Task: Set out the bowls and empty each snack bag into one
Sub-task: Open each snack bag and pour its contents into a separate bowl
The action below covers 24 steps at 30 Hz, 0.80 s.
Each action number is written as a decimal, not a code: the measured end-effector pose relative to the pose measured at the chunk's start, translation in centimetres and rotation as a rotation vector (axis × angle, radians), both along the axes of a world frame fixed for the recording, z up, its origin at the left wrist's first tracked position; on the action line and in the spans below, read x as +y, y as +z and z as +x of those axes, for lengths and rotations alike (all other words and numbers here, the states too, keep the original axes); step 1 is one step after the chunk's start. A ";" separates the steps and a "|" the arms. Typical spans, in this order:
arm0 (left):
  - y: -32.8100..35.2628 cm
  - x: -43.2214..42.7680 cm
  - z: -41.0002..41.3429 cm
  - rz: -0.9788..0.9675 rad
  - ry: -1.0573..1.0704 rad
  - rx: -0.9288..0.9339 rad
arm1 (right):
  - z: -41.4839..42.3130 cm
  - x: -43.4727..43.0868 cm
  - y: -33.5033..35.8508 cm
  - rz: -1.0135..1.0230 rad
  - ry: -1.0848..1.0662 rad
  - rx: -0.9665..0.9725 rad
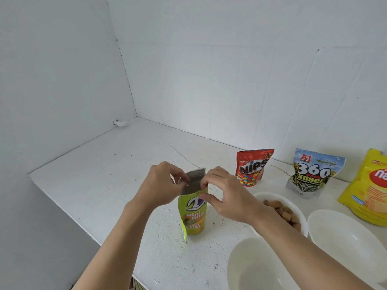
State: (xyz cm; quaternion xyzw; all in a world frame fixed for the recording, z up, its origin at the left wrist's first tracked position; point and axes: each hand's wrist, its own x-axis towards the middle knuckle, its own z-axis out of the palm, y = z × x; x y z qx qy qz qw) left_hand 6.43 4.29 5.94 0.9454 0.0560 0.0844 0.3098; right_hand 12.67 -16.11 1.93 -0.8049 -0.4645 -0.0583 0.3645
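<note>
So, the tall green foil snack bag (193, 214) is stood upright on the white desk (104, 174), just left of the bowls. Its top edge is pinched from both sides: the left hand (165, 183) has its grip clamped on the left corner of the mouth, and the right hand (224, 195) on the right corner. Silver lining is showing up top, so the mouth looks at least partly open. What's inside can't be seen.

Stuff that could go sideways, imo:
- **Ripped seam:** if the two sides get yanked apart too hard, the foil could be ripped down the seam and pieces flung over the desk.
- **Tipped bag:** it's only balanced on a narrow base, so it could be toppled by an uneven pull.
- **Clipped bowl:** the right forearm is held right over the white bowl of brown snack squares (270, 193), which could be knocked on the way to a pour.

The front empty white bowl (251, 266) is sat near the desk's edge, and could be nudged off by an elbow.
</note>
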 end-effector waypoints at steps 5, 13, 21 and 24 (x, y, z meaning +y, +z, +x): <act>-0.9 0.3 -0.1 -0.022 0.110 -0.106 | 0.4 -0.4 -0.3 -0.035 -0.020 -0.063; -1.1 0.0 -0.9 -0.227 0.002 -0.009 | -0.4 0.5 -0.9 0.021 -0.061 0.078; -2.2 0.5 -0.6 -0.346 0.162 -0.144 | -1.1 0.6 -0.4 -0.088 -0.024 0.081; -2.1 -0.5 -0.7 -0.398 0.147 -0.126 | -1.3 0.5 0.0 -0.128 -0.082 -0.030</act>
